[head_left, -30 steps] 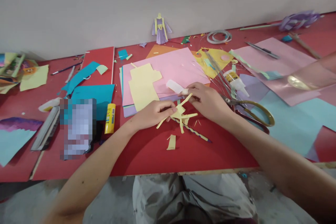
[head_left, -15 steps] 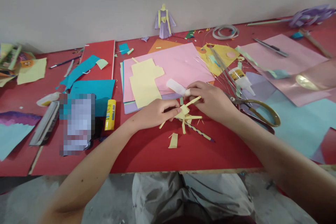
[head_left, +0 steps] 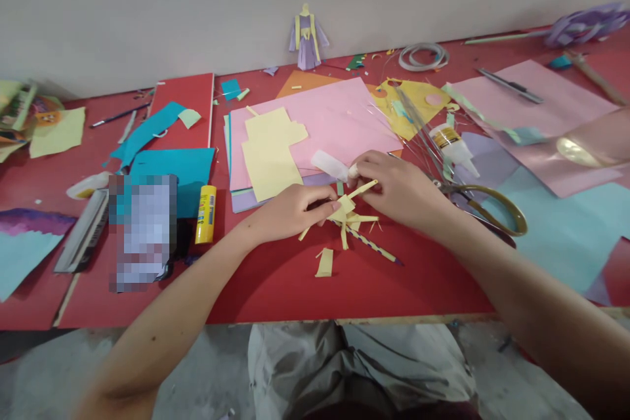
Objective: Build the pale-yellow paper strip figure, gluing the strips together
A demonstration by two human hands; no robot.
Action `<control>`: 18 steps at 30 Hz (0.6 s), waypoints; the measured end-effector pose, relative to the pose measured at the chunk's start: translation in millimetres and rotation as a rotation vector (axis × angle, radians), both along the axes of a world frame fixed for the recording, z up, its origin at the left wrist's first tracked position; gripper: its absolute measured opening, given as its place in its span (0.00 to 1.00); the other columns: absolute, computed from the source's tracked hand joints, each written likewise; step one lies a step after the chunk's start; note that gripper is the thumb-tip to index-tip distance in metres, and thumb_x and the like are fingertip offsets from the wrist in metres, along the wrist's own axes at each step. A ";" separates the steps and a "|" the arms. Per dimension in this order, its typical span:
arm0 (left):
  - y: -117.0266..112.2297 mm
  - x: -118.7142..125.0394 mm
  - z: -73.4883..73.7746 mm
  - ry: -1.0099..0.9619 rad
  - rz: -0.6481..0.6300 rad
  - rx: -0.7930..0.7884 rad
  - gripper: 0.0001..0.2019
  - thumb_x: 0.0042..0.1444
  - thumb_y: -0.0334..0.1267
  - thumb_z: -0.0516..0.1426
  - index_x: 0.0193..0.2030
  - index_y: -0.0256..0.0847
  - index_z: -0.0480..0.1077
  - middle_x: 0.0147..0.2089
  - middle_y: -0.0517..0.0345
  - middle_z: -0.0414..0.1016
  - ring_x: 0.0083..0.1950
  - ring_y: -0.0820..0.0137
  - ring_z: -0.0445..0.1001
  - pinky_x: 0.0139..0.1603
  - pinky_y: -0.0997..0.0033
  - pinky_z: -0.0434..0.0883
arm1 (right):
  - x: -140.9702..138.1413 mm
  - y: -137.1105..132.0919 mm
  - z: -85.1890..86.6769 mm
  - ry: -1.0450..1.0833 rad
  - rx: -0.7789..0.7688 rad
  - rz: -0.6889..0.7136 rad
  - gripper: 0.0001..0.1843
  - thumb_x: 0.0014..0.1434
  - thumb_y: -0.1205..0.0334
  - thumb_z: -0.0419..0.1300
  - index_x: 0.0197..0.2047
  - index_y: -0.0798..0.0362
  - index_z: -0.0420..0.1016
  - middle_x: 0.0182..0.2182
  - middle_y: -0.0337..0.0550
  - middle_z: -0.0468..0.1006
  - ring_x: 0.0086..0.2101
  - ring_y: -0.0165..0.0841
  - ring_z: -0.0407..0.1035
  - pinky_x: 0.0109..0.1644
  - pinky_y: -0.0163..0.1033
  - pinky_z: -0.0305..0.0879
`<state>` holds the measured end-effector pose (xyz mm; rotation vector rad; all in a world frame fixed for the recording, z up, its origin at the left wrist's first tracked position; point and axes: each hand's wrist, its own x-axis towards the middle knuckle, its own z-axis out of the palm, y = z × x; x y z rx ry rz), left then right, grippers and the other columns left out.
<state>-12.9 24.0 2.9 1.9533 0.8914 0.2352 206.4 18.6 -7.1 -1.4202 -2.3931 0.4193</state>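
Observation:
A small bundle of yellow paper strips lies on the red table at the middle. My left hand is closed, its fingertips pinching the bundle's left side. My right hand is closed round a small white glue bottle, whose body sticks out to the left, and its fingers also touch a yellow strip. A striped pencil lies under the bundle, slanting down to the right. A loose yellow scrap rests just below.
A stack of pink and yellow paper lies behind the hands. Large scissors and a second glue bottle sit to the right, a yellow glue stick to the left. A purple paper doll leans on the wall.
The view has tilted slightly, so everything sits a little higher and more to the right. Both hands stay on the yellow strips with hardly any movement.

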 end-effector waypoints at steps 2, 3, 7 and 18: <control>-0.7 0.5 -0.4 0.005 0.000 0.012 0.14 0.65 0.44 0.48 0.30 0.40 0.63 0.26 0.63 0.68 0.28 0.75 0.66 0.32 0.74 0.60 | 0.2 -0.7 0.7 -0.008 0.000 0.002 0.09 0.51 0.73 0.55 0.34 0.52 0.71 0.41 0.45 0.74 0.40 0.37 0.70 0.41 0.38 0.63; -1.2 0.8 -0.6 0.008 0.002 0.022 0.14 0.65 0.44 0.49 0.30 0.40 0.63 0.26 0.63 0.67 0.28 0.75 0.66 0.32 0.74 0.59 | 0.1 -0.8 0.7 -0.009 0.002 0.004 0.09 0.51 0.73 0.54 0.34 0.52 0.71 0.41 0.45 0.74 0.40 0.37 0.70 0.41 0.38 0.62; -4.1 2.0 -0.7 0.032 0.006 0.068 0.14 0.65 0.44 0.48 0.30 0.40 0.63 0.25 0.63 0.64 0.27 0.75 0.63 0.30 0.73 0.56 | -0.9 -0.4 -1.3 -0.009 0.011 0.005 0.10 0.51 0.74 0.53 0.34 0.51 0.70 0.40 0.44 0.74 0.38 0.36 0.69 0.39 0.37 0.62; -6.2 4.8 1.2 0.065 -0.028 0.156 0.11 0.65 0.41 0.50 0.33 0.40 0.66 0.26 0.64 0.64 0.27 0.76 0.61 0.30 0.73 0.55 | -3.0 -8.5 2.2 -0.169 0.039 0.069 0.10 0.57 0.70 0.55 0.40 0.51 0.73 0.46 0.46 0.73 0.34 0.35 0.67 0.32 0.37 0.55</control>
